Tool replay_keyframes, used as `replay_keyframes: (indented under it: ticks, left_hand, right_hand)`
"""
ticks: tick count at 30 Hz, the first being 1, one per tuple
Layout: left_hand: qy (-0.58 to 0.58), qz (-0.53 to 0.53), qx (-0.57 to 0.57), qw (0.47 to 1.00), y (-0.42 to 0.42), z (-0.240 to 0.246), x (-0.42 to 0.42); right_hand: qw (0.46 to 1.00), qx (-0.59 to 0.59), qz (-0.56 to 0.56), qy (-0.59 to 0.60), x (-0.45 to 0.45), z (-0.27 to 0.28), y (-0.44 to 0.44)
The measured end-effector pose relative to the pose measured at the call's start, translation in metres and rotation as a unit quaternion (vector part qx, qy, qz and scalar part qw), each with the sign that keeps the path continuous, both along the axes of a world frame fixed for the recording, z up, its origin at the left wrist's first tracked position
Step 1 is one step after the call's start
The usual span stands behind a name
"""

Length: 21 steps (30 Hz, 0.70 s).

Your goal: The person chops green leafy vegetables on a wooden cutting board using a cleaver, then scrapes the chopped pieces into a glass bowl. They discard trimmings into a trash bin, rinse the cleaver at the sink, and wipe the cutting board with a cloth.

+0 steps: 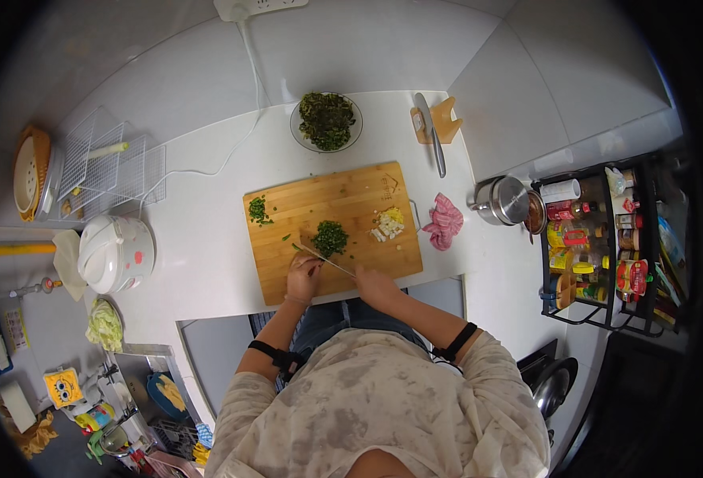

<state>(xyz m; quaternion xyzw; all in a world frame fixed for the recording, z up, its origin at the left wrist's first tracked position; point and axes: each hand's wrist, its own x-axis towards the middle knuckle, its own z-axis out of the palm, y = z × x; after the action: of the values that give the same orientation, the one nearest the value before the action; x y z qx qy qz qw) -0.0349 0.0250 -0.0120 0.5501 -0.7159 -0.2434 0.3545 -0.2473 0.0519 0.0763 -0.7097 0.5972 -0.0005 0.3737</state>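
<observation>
A bamboo cutting board (351,185) lies on the white counter before me. My right hand (377,285) grips the handle of a kitchen knife (338,265), its blade slanting up and left across the board's near part. Close against the blade's left side is my left hand (304,276), fingers curled; what they hold, if anything, is too small to tell. Just beyond the blade sits a pile of finely chopped greens (330,238). A smaller heap of cut green pieces (258,210) rests at the upper left. Chopped white pieces (386,229) and yellow bits (392,214) lie to the right.
Beyond the board stands a glass bowl of dark leafy greens (326,122). A second knife (429,134) lies across a wooden stand (445,119). A pink cloth (444,221) and stacked pots (507,200) are to the right, a rice cooker (115,254) and its cord to the left.
</observation>
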Motion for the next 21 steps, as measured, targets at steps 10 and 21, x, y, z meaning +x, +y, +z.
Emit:
replay_keyframes:
  ticks: [10, 21]
  left_hand:
    - [0.013, -0.001, 0.014, 1.000, 0.002, 0.005, 0.001]
    - [0.022, -0.025, -0.002, 0.999, 0.001, 0.004, 0.005]
  right_hand:
    - [0.999, -0.007, 0.028, 0.017, 0.000, 0.015, 0.001]
    - [0.996, -0.031, -0.078, -0.010, -0.015, 0.014, -0.002]
